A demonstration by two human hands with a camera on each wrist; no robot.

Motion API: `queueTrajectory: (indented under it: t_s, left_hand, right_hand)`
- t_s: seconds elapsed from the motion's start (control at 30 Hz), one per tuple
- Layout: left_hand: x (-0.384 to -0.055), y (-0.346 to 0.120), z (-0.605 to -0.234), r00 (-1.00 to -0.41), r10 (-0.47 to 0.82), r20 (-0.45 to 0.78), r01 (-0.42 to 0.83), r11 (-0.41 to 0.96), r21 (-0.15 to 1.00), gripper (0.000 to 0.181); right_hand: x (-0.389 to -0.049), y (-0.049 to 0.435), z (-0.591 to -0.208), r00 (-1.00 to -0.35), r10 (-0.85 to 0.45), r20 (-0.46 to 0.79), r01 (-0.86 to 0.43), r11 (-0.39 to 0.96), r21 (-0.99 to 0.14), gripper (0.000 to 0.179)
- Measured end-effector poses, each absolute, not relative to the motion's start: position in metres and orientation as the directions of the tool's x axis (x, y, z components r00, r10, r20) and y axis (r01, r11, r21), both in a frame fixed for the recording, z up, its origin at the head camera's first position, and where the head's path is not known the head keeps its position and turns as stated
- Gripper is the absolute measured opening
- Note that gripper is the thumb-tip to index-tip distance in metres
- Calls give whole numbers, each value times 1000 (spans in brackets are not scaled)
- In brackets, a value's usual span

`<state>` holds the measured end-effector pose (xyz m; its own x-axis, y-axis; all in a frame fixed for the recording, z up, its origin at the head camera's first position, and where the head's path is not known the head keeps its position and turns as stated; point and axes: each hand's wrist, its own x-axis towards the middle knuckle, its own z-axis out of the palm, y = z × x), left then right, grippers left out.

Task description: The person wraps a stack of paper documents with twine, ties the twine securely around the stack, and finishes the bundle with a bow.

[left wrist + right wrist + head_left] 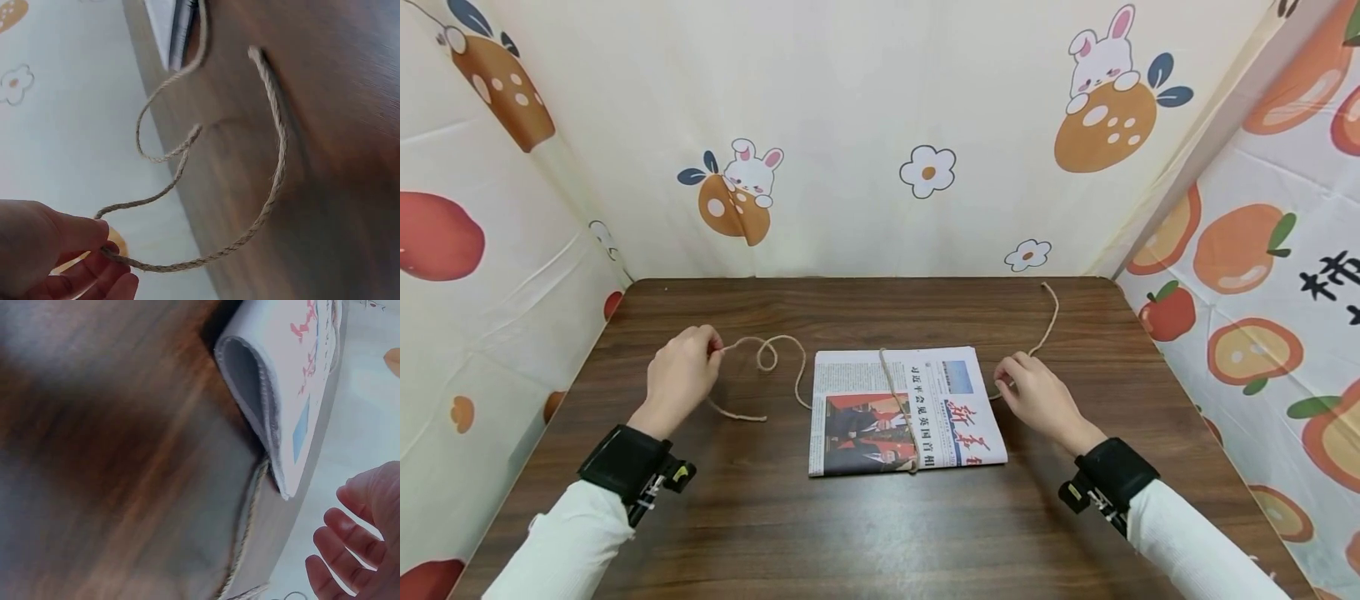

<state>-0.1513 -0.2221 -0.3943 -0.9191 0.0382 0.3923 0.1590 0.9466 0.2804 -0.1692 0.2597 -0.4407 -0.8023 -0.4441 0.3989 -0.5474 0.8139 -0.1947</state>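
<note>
Booth-like spot, printed curtains [842, 100] around table [737, 533]

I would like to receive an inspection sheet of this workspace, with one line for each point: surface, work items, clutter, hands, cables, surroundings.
Surface: brown wood-grain table.
Work items: folded newspaper, lying flat; one strand of the rope crosses over it, and further lengths come out at its left and right edges.
Clutter: nothing seen.
Left hand: pinches the rope between thumb and fingers.
Right hand: beside the newspaper, near the rope; fingers loosely bent, holding nothing in the right wrist view.
Cables: nothing seen.
Surroundings: cream sheet with rabbits and flowers behind; fruit-printed sheets at both sides.
</note>
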Motion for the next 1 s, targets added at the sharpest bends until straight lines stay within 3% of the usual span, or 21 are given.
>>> queueTrajectory:
  t_s: [0.3, 0.6, 1.0]
  left_hand:
    - [-164, -180, -371, -845, 157, 512, 309, 924, 226, 9]
    - [-170, -136, -353, -824, 299, 482, 425, 888, 177, 8]
    - [-175, -85, -345, -717, 446, 536, 589, 799, 123, 7]
  right_hand:
    - [-177, 239, -426, -800, -469, 375, -561, 806, -189, 8]
    - [-185, 212, -410, -756, -529, 384, -625, 758, -185, 10]
    - [-188, 164, -382, -689, -603, 402, -713, 665, -222, 16]
